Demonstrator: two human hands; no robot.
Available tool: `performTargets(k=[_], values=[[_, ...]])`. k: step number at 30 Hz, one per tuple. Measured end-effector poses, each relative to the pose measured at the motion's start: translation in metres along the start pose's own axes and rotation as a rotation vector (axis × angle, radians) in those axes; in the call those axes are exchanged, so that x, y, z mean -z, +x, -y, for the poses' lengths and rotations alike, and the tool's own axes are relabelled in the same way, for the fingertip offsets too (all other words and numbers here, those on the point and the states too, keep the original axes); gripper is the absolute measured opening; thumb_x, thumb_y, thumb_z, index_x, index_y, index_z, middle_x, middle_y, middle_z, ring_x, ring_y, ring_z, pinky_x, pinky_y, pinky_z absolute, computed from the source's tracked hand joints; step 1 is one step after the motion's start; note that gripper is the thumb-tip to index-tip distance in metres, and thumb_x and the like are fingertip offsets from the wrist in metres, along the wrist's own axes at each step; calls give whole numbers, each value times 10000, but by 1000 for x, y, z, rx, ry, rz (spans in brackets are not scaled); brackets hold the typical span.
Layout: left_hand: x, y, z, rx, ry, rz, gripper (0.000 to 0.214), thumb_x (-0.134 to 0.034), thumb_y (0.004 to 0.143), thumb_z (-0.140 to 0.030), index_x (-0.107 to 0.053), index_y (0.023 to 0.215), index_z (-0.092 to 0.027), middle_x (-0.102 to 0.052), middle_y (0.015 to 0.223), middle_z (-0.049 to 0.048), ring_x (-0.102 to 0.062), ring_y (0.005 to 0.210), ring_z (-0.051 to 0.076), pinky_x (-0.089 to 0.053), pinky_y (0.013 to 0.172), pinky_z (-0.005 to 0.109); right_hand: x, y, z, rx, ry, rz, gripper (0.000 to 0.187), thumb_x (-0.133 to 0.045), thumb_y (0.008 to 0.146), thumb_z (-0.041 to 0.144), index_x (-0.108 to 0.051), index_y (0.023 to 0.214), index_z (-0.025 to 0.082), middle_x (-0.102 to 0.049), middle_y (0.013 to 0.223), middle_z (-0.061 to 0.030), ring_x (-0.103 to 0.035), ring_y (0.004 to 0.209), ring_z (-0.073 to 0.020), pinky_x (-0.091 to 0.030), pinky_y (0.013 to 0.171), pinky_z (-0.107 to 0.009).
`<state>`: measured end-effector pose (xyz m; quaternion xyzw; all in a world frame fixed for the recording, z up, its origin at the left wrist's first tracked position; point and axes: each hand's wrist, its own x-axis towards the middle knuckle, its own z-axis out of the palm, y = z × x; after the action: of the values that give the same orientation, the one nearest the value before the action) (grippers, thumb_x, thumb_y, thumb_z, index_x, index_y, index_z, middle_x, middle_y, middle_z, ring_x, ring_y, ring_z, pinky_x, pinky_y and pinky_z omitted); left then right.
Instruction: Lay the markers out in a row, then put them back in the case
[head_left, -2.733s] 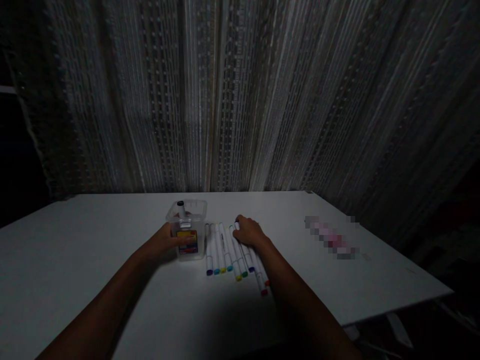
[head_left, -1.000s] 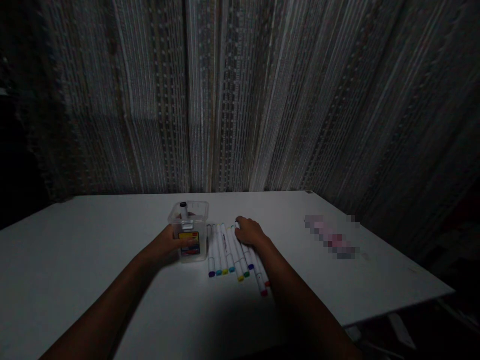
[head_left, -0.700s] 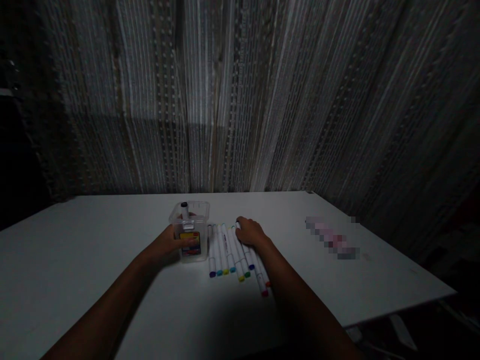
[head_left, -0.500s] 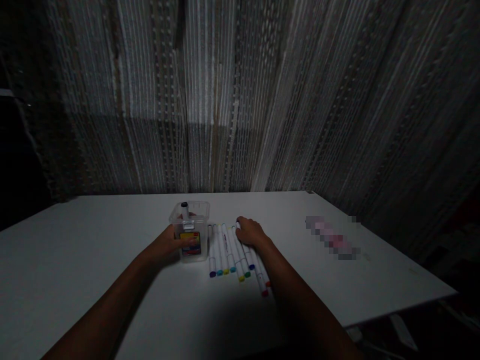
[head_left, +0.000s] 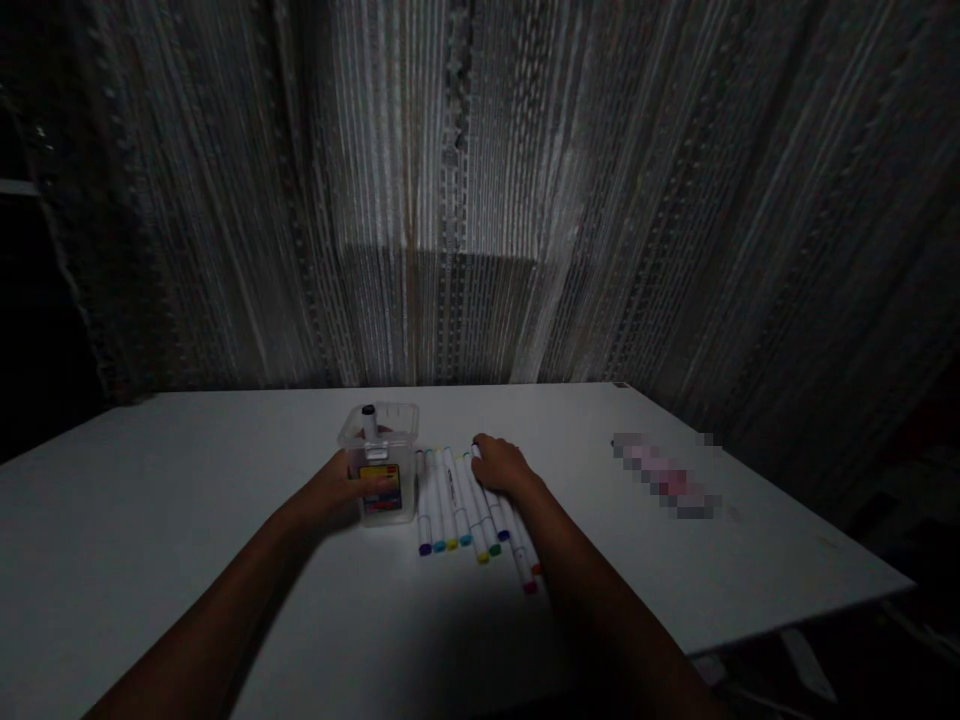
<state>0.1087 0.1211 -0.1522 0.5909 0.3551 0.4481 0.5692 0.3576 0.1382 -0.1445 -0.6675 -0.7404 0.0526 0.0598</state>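
Observation:
A clear plastic box (head_left: 407, 490) with a coloured label stands upright on the white table, its open top facing up. My left hand (head_left: 334, 492) is closed around its left side, thumb across the front. One black-tipped marker (head_left: 370, 424) sticks up out of the box. Right of the box lies a row of white markers (head_left: 438, 505) with coloured ends, side by side. My right hand (head_left: 506, 466) rests at their far right end, fingers closed on a marker (head_left: 495, 512) with a dark blue end. Its wrist and forearm partly cover the red- and orange-ended markers.
The white table (head_left: 225, 470) reaches back to a striped woven curtain (head_left: 450, 200). A blurred-out pinkish object (head_left: 664, 477) lies to the right. Beyond the table's right edge, a pale strip-like object (head_left: 806, 662) and cables show dimly below.
Both hands, the box and the markers stay almost where they were. The light on the curtain has shifted and the scene is slightly darker.

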Motion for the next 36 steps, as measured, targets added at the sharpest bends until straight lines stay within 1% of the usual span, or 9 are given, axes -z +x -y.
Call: performTargets(k=[5,10,14,17,20,23,30,33,36], values=[[0,1,-1,-5,25,3,479,-827,531,-236,-624,960,-175,-717,869,65,-681,773,230,-554,694,299,0,0,-1,-4,6,5,408,-422,827,238,-499,1222,174,-605,1167,-135,-578,1043,-263,-422,819,-352],[1,1,0,1,24,-3,481,-824,521,-243,-614,948,-171,-715,838,61,-679,752,232,-557,679,300,0,0,-2,0,9,8,414,-414,827,233,-495,1227,166,-600,1174,-138,-573,1053,-267,-419,826,-355],[1,1,1,3,41,-11,524,-823,534,-264,-592,996,-175,-715,854,68,-682,777,240,-561,683,302,0,1,-1,2,6,9,405,-414,826,230,-503,1216,165,-602,1168,-143,-574,1049,-270,-420,824,-358],[1,1,1,2,46,-5,529,-826,532,-278,-590,995,-174,-715,858,70,-682,763,237,-562,685,306,0,0,-1,1,3,9,419,-413,825,233,-496,1230,166,-601,1171,-141,-573,1051,-271,-420,828,-357],[1,1,2,8,25,9,511,-820,540,-270,-595,987,-169,-715,864,74,-683,763,237,-562,694,313,0,0,-1,-6,3,8,425,-415,823,236,-497,1233,168,-606,1160,-141,-580,1042,-271,-423,825,-356],[1,2,4,4,7,13,537,-826,533,-250,-585,1007,-178,-714,851,60,-682,754,226,-559,680,296,1,0,-1,-4,3,10,418,-415,823,237,-505,1223,160,-607,1156,-149,-583,1035,-277,-430,814,-357],[4,2,8,4,-9,-5,582,-838,518,-252,-568,1028,-172,-709,830,52,-678,731,222,-556,657,293,1,-2,0,-2,-8,12,428,-415,826,241,-493,1240,164,-605,1160,-152,-581,1043,-275,-432,815,-354],[4,2,9,-30,-14,8,572,-834,529,-269,-576,1031,-176,-706,862,54,-678,746,222,-559,677,298,1,-2,-1,4,-11,7,427,-410,828,245,-493,1239,159,-607,1152,-149,-583,1037,-273,-432,813,-350],[3,2,7,-31,-6,22,537,-828,535,-285,-591,1003,-170,-705,859,64,-677,748,230,-564,676,310,1,-2,0,9,-13,13,422,-406,831,242,-492,1236,157,-606,1152,-149,-582,1038,-267,-428,816,-345]])
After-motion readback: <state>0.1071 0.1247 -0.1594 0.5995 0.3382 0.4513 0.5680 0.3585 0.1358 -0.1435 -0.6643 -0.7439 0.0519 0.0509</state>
